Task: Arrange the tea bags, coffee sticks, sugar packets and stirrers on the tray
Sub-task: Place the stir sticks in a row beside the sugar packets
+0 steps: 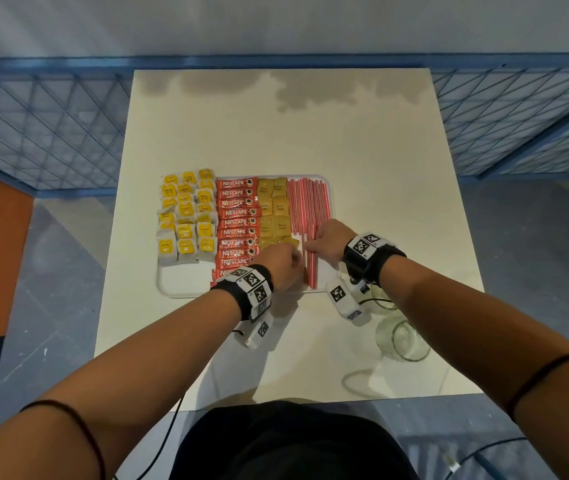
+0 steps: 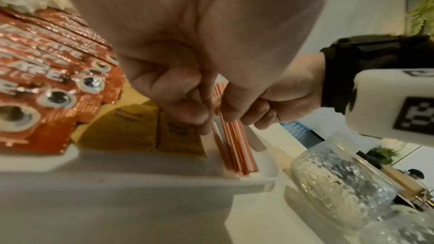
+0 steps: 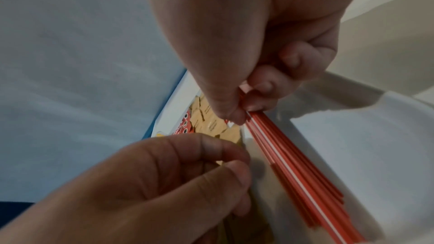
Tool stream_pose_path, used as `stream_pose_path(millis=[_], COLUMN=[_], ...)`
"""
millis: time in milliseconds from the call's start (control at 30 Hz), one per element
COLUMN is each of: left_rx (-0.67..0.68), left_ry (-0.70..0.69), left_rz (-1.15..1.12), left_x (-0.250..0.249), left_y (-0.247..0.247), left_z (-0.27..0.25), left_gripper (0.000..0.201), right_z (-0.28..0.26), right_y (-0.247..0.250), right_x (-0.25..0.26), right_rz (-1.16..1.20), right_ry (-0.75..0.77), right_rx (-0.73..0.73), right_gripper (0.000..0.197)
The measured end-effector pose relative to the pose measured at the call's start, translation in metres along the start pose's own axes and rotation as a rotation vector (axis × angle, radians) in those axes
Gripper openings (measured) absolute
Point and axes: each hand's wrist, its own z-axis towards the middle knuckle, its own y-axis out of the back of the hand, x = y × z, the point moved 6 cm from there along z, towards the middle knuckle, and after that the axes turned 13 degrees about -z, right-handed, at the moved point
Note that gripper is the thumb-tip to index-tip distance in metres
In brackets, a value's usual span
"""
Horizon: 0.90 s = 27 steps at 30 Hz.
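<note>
A white tray (image 1: 179, 282) lies on the table. It holds yellow tea bags (image 1: 186, 216) at the left, then red coffee sticks (image 1: 238, 223), brown sugar packets (image 1: 273, 213) and red-and-white stirrers (image 1: 309, 206) at the right. My right hand (image 1: 328, 239) pinches several stirrers (image 3: 293, 164) between thumb and fingers near the middle of their length. My left hand (image 1: 285, 263) hovers over the nearest sugar packets, right beside the bundle's left edge. Its fingers (image 2: 183, 103) are curled, thumb against forefinger, and nothing shows between them.
Two clear glass jars (image 1: 402, 341) (image 1: 383, 299) stand on the table (image 1: 311, 133) just right of the tray's near corner, under my right wrist. A blue mesh fence runs behind and beside the table. Cables hang off the near edge.
</note>
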Motion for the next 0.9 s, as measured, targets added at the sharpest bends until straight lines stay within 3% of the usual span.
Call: stream_pose_path(millis=[233, 533, 733, 900], left_rx=[-0.041, -0.101, -0.132, -0.139], left_ry=[-0.031, -0.093, -0.054, -0.011], left_rz=[0.077, 0.172, 0.230, 0.220], left_x=[-0.001, 0.000, -0.007, -0.007], left_y=[-0.002, 0.003, 0.001, 0.002], left_z=[0.013, 0.022, 0.026, 0.033], left_gripper=[0.012, 0.013, 0.034, 0.031], right_z=[-0.001, -0.017, -0.015, -0.013], right_y=[0.006, 0.038, 0.019, 0.018], right_x=[0.000, -0.004, -0.004, -0.005], right_rz=[-0.090, -0.354, -0.313, -0.312], right_ry=[0.024, 0.006, -0.001, -0.026], right_rx=[0.012, -0.114, -0.062, -0.053], right_gripper=[0.041, 0.036, 0.039, 0.035])
